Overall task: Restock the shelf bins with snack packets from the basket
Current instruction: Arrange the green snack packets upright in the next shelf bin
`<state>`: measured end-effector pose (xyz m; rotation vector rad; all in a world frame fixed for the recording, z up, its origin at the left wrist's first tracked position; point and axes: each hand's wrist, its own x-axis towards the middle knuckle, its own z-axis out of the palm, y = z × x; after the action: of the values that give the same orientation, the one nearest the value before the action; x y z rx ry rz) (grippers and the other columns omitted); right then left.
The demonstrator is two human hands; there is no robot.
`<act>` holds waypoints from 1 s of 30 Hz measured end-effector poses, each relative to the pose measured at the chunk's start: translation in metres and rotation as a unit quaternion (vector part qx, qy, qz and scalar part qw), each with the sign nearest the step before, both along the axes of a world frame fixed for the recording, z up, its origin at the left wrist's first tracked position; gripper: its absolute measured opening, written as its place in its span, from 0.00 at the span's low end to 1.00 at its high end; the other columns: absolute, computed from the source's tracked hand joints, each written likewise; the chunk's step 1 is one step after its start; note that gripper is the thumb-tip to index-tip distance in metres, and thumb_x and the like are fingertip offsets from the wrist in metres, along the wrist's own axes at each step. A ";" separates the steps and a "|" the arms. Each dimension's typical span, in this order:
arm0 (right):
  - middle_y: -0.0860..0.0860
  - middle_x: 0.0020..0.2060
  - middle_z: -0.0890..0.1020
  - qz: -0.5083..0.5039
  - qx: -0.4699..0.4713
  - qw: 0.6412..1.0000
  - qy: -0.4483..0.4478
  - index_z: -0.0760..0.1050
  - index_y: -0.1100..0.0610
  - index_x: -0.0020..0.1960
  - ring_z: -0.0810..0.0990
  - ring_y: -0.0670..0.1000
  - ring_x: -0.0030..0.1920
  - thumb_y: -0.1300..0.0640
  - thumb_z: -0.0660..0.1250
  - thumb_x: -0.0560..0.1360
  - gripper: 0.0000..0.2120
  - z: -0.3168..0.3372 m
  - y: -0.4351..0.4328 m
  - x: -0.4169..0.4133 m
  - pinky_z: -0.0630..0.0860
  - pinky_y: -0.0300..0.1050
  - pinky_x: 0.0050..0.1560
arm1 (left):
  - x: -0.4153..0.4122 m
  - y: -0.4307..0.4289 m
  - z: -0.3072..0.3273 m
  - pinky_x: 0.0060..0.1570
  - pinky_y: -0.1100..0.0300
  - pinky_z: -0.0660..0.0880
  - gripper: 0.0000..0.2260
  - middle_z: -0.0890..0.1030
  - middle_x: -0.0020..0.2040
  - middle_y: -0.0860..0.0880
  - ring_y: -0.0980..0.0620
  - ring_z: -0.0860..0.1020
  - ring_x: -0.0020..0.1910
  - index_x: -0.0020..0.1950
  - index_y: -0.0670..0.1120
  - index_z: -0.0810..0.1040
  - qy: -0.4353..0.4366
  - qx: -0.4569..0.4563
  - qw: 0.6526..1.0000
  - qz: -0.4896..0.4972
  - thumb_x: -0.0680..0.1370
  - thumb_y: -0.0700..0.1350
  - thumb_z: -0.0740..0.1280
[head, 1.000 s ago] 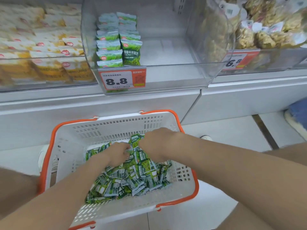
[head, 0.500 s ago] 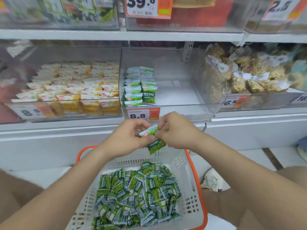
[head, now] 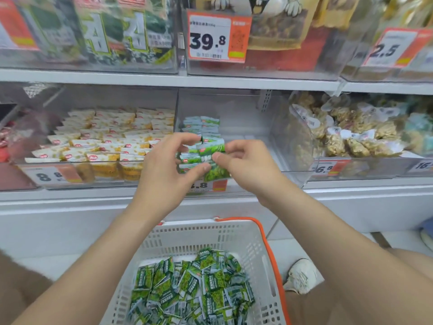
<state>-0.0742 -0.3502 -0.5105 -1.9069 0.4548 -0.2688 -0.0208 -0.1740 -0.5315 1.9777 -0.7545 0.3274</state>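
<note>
1. Basket [head: 234,233]: white, its walls patterned with rows of small slots; rim orange;
2. Snack packets [head: 192,289]: bright green with dark green panels, white bands and a small red mark;
3. Neighbouring packets [head: 105,137]: white tops, yellow bodies, red oval logos;
4. Price tag [head: 218,36]: white with black digits, orange side panel and border;
5. Shelf [head: 93,78]: plain white;
6. Shoe [head: 301,275]: white.

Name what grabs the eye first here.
Centre frame, the left hand and right hand pinch a few green snack packets in front of the middle clear bin, which holds only a short stack at its left. Below, a white basket with orange trim holds a heap of the same packets, and a bold 39.8 price tag hangs on the bin above.
</note>
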 end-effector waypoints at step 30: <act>0.58 0.37 0.85 0.010 -0.330 0.928 0.173 0.77 0.61 0.45 0.86 0.55 0.45 0.54 0.82 0.66 0.18 -0.033 -0.026 0.108 0.85 0.53 0.43 | 0.022 -0.001 -0.037 0.71 0.41 0.54 0.13 0.42 0.84 0.55 0.47 0.73 0.64 0.50 0.61 0.80 -0.001 0.245 0.966 0.080 0.81 0.45 0.60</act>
<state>0.0337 -0.3759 -0.5439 -2.6399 0.6328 -0.0681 0.0012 -0.1753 -0.5687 2.5138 -0.7254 0.2528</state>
